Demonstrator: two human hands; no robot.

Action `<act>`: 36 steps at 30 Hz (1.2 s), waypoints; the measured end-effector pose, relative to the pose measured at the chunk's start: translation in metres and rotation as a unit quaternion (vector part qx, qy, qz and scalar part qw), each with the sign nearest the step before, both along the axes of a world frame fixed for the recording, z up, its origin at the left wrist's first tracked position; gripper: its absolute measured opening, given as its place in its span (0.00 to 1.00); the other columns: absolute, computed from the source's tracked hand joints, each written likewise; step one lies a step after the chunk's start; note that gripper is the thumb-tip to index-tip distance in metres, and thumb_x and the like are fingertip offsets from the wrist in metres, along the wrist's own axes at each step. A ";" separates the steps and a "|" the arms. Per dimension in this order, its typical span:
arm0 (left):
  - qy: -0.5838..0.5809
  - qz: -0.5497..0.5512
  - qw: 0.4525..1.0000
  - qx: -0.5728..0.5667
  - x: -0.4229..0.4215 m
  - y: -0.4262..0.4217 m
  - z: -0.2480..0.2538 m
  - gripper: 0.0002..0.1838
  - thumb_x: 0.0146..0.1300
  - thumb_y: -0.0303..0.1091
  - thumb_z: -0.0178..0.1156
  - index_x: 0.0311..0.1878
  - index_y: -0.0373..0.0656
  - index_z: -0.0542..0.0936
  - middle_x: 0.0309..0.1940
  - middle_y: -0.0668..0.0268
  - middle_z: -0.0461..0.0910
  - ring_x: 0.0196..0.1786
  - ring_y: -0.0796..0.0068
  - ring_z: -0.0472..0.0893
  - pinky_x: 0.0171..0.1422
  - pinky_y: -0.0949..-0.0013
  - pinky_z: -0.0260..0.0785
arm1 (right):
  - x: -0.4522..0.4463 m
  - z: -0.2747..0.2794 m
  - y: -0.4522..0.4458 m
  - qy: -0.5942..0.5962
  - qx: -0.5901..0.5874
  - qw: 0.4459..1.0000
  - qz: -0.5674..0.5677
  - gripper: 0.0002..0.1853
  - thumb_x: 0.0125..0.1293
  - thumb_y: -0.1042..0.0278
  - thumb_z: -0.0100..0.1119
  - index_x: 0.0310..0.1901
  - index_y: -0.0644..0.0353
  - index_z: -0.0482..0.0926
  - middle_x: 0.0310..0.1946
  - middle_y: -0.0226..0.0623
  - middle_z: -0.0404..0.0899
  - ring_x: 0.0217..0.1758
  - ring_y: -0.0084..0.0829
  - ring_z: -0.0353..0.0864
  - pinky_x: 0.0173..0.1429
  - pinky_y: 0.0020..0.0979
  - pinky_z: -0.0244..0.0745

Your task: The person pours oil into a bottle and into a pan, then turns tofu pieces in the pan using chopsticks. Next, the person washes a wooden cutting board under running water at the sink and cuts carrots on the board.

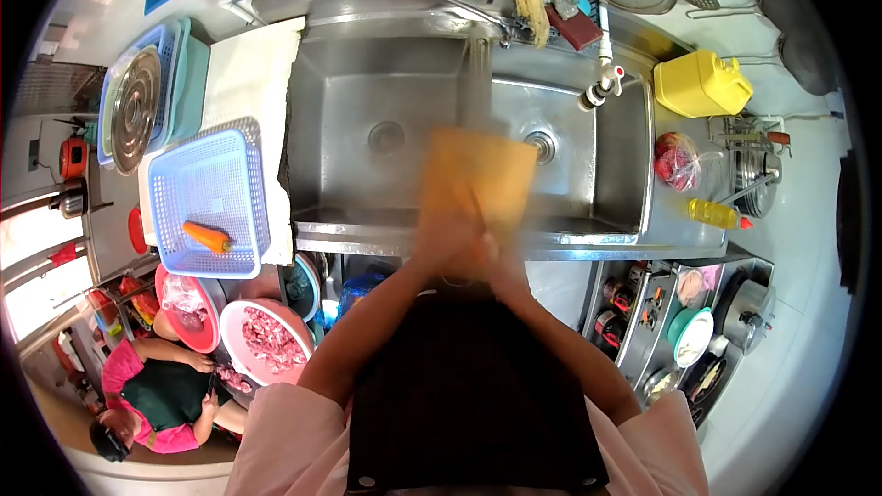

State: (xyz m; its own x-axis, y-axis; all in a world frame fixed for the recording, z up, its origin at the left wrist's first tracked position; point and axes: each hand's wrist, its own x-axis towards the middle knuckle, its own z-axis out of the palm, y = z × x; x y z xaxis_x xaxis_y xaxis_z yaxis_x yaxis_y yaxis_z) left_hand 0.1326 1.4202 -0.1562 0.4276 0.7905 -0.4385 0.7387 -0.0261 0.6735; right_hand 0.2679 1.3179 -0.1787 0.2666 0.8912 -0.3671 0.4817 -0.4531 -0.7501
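Note:
A flat, roughly square yellow-orange piece (491, 161) is tilted over the divider between two steel sink basins. Motion smears it, so I cannot tell whether it is a board or a cloth. My left hand (443, 241) grips its near left part. Close beside it, my right hand (496, 253) is at the lower edge, also closed on the piece. Both hands are blurred, and single fingers are hard to make out. A thin dark line runs across the piece near the fingers; what it is stays unclear.
Left of the sink (322, 129), a blue basket (165, 262) holds a carrot (208, 237). A tap (602, 87) stands over the right basin. A yellow jug (703, 83) and an oil bottle (715, 213) are at right. Another person (170, 386) sits near a pink meat basin (234, 312).

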 end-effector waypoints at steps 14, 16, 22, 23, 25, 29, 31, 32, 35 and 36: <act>-0.109 0.187 0.976 0.025 0.001 -0.012 -0.098 0.20 0.63 0.35 0.67 0.51 0.44 0.67 0.39 0.56 0.83 0.43 0.50 0.84 0.48 0.54 0.73 | 0.010 -0.004 0.015 0.089 -0.027 0.996 0.000 0.37 0.75 0.36 0.42 0.36 0.69 0.82 0.21 0.48 0.78 0.32 0.44 0.80 0.40 0.44 0.72; -0.115 0.204 0.969 0.076 0.006 -0.013 -0.104 0.20 0.64 0.36 0.67 0.51 0.44 0.67 0.38 0.57 0.81 0.41 0.51 0.83 0.48 0.54 0.73 | 0.012 -0.001 0.016 0.073 -0.022 0.997 0.001 0.37 0.75 0.36 0.42 0.27 0.68 0.78 0.15 0.40 0.71 0.24 0.36 0.74 0.32 0.42 0.67; -0.139 0.231 0.963 0.000 0.012 -0.007 -0.113 0.19 0.65 0.36 0.67 0.50 0.45 0.66 0.36 0.59 0.79 0.39 0.60 0.82 0.46 0.59 0.72 | 0.011 0.008 0.014 0.089 0.001 0.996 -0.016 0.37 0.76 0.38 0.43 0.19 0.65 0.72 0.11 0.31 0.65 0.18 0.30 0.68 0.25 0.39 0.61; -0.138 0.233 0.962 -0.008 0.012 -0.006 -0.112 0.19 0.65 0.35 0.66 0.49 0.45 0.66 0.36 0.59 0.79 0.38 0.61 0.81 0.45 0.60 0.72 | 0.008 0.008 0.014 0.078 0.025 0.997 -0.012 0.36 0.76 0.38 0.43 0.19 0.64 0.71 0.11 0.31 0.65 0.18 0.29 0.68 0.24 0.38 0.61; -0.134 0.234 0.963 0.000 0.012 -0.007 -0.111 0.19 0.66 0.34 0.66 0.49 0.44 0.65 0.36 0.59 0.78 0.38 0.62 0.81 0.45 0.60 0.72 | -0.006 0.003 0.015 0.081 0.123 0.988 -0.044 0.36 0.76 0.38 0.44 0.20 0.64 0.72 0.12 0.30 0.65 0.19 0.27 0.67 0.25 0.37 0.61; -0.136 0.220 0.961 0.100 0.019 -0.014 -0.119 0.18 0.66 0.33 0.64 0.49 0.43 0.64 0.37 0.58 0.78 0.40 0.60 0.81 0.47 0.60 0.72 | 0.008 0.005 0.009 0.117 0.086 0.989 -0.009 0.35 0.76 0.37 0.43 0.24 0.64 0.74 0.13 0.32 0.68 0.16 0.28 0.68 0.22 0.35 0.61; -0.133 0.214 0.958 0.134 0.023 -0.012 -0.124 0.18 0.66 0.32 0.64 0.50 0.42 0.64 0.40 0.57 0.78 0.43 0.58 0.81 0.48 0.59 0.73 | 0.017 0.011 0.014 0.150 -0.075 0.986 -0.021 0.35 0.75 0.35 0.42 0.27 0.63 0.75 0.14 0.33 0.69 0.13 0.29 0.67 0.20 0.35 0.61; -0.125 0.211 0.960 0.132 0.023 -0.014 -0.126 0.19 0.67 0.33 0.63 0.51 0.42 0.64 0.41 0.56 0.79 0.45 0.57 0.82 0.49 0.58 0.73 | 0.017 0.016 0.016 0.165 -0.157 0.973 -0.026 0.35 0.75 0.34 0.42 0.29 0.63 0.76 0.14 0.34 0.70 0.12 0.30 0.67 0.19 0.34 0.61; -0.156 0.233 0.958 0.059 0.022 -0.014 -0.111 0.22 0.67 0.33 0.63 0.57 0.42 0.63 0.46 0.54 0.80 0.50 0.52 0.82 0.52 0.56 0.73 | 0.012 0.039 0.032 0.176 -0.200 0.963 -0.029 0.31 0.75 0.31 0.37 0.43 0.57 0.71 0.10 0.29 0.58 0.06 0.28 0.57 0.12 0.34 0.54; -0.175 0.245 0.953 0.023 0.020 -0.012 -0.098 0.23 0.67 0.34 0.63 0.59 0.42 0.62 0.48 0.54 0.81 0.51 0.51 0.82 0.53 0.56 0.73 | 0.014 0.046 0.037 0.215 -0.232 0.948 -0.035 0.32 0.73 0.29 0.39 0.48 0.55 0.69 0.11 0.27 0.57 0.06 0.26 0.55 0.12 0.32 0.52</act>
